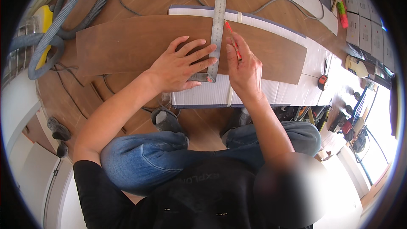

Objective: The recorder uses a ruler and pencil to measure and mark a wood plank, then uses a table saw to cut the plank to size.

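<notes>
A long brown wood-look plank lies across a white corrugated box on the wooden floor. A metal carpenter's square rests on the plank, its long arm running away from me. My left hand lies flat with fingers spread, pressing the square's corner and the plank. My right hand grips a red pencil, its tip against the right edge of the square's blade.
Grey vacuum hoses coil at the left beside a yellow machine. A tape measure sits on the box at the right; tools and small white boxes lie further right. My denim knees are below.
</notes>
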A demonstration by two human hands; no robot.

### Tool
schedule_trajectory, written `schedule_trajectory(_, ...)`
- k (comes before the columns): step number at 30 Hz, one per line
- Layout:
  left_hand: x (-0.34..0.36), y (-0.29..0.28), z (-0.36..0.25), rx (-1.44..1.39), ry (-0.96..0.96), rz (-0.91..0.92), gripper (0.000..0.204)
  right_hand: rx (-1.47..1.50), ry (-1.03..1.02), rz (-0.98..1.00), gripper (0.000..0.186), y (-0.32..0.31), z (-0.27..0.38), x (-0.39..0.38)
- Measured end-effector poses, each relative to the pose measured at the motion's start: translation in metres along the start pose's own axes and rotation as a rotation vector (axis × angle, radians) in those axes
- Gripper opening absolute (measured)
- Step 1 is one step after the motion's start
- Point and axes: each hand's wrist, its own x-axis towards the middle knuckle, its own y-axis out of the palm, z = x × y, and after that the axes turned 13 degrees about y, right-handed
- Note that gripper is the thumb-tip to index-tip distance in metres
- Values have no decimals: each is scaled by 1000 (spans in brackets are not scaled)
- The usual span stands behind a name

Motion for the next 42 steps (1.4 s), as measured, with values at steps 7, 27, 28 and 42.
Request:
schedule_trajectory(7,0,0,0,4,-1,-13,94,-137,-160,-47,31,2,-4,-4)
schedule_trajectory(27,-114,-8,-16,121,6,-202,42,143,-127,-236,29,-44,14,4)
schedule_trajectory(28,-137,-4,-23,137,-36,-204,42,156,-155,-203,29,-41,17,0)
schedule_trajectory(42,-323,105,-136,-1,-1355,-235,61,-9,-413,146,34,17,15,-51)
